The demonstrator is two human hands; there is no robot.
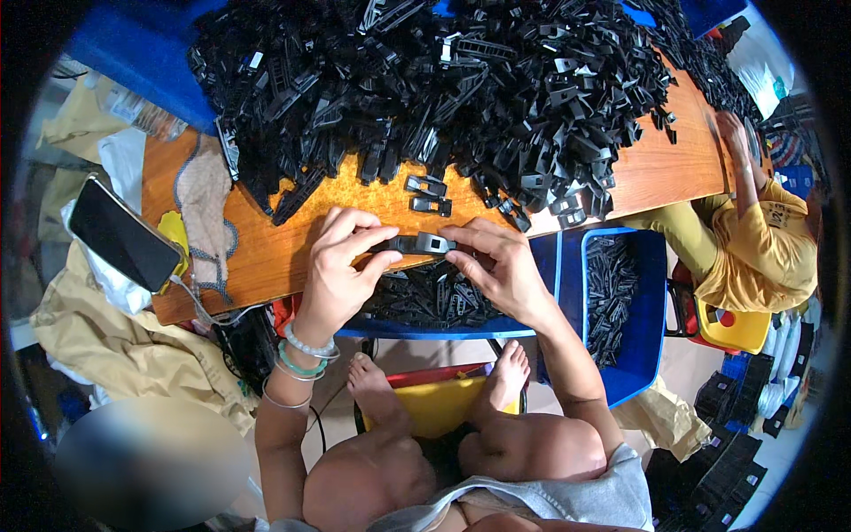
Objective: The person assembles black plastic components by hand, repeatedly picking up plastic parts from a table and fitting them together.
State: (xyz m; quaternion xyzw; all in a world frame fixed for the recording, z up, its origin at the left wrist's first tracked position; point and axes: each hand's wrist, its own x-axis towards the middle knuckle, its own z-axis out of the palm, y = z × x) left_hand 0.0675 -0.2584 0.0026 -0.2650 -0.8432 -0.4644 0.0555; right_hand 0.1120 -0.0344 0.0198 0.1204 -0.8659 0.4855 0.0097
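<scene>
A black plastic clip [432, 243], long and narrow with a small square opening, is held level between my two hands above the front edge of the wooden table. My left hand [341, 260] pinches its left end between thumb and fingers. At the other end, my right hand [499, 264] grips it the same way. Just beyond, two loose clip pieces [429, 205] lie on the tabletop. A great heap of black plastic parts [417, 89] covers the far side. Below my hands sits a blue bin [443, 333] with many black clips in it.
On the left a phone [126, 232] stands tilted with a cable, near a grey-brown cloth [204, 204]. A second blue bin [651, 355] of black parts stands to the right. Another person [762, 244] in yellow sits at the table's right end.
</scene>
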